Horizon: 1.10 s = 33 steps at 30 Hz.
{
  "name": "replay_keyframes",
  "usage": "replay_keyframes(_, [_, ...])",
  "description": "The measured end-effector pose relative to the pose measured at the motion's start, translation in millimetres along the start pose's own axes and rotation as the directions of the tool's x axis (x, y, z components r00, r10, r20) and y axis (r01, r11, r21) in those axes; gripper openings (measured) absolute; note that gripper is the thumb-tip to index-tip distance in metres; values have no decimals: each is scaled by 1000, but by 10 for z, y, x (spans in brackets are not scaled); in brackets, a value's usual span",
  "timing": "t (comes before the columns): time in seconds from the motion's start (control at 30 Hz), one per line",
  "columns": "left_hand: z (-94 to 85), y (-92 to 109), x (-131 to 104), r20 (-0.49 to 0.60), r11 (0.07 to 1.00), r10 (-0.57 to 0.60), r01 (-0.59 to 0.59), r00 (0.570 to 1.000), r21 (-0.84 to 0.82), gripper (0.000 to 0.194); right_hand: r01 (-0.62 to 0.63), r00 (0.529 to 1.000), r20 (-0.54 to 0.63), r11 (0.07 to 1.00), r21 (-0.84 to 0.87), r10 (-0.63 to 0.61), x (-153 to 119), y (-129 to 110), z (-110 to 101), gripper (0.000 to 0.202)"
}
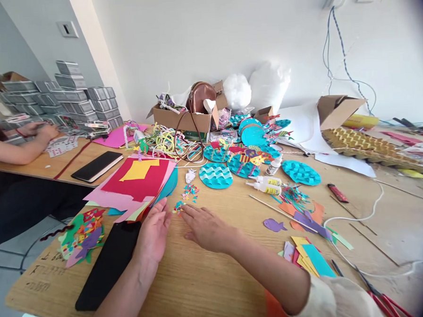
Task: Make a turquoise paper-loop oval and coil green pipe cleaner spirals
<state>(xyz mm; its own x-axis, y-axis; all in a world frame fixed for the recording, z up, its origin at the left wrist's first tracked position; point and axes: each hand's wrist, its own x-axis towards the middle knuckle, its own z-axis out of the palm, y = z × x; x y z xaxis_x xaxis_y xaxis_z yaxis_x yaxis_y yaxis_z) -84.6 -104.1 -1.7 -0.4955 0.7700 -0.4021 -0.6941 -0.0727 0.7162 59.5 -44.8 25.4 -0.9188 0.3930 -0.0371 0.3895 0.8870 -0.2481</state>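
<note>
My left hand point(153, 231) rests on its edge on the wooden table, palm turned inward, fingers loosely extended, holding nothing. It lies beside a black phone-like slab point(109, 265). My right hand point(208, 228) is palm down with fingers stretched out, its fingertips at a small pile of colourful paper bits point(179, 207). More paper bits point(191, 192) lie just beyond, below a small white fish-shaped piece point(190, 175). A blue oval with wavy strips point(215, 176) sits farther back.
Stacked coloured paper point(138, 179) and a black notebook point(97, 166) lie left. Glue bottles point(268, 187), a purple fish point(274, 225), a white cable point(368, 216) and red-handled scissors point(382, 301) are right. Another person's hands point(42, 132) are near playing cards at far left.
</note>
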Motion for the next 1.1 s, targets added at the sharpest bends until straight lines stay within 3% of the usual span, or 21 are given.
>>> replay_keyframes(0.17, [12,7,-37,17,1000,-1,1,1000,2,34,13,998,-62,991,-135,-22,350,45,280,59])
replay_keyframes(0.33, [23,6,-55,42,1000,-8,7,999,13,36,19,995,-93,987,-162,-35,451,64,343,60])
replay_keyframes(0.67, [4,7,-48,69,1000,-11,10,998,25,37,12,997,-69,986,-166,-24,184,128,323,59])
replay_keyframes(0.93, [36,35,-54,67,999,-3,1,998,40,39,46,999,-22,993,-112,-48,272,62,372,60])
replay_keyframes(1.1, [20,15,-67,70,999,-26,23,997,40,40,22,999,-22,992,-124,-25,125,116,332,60])
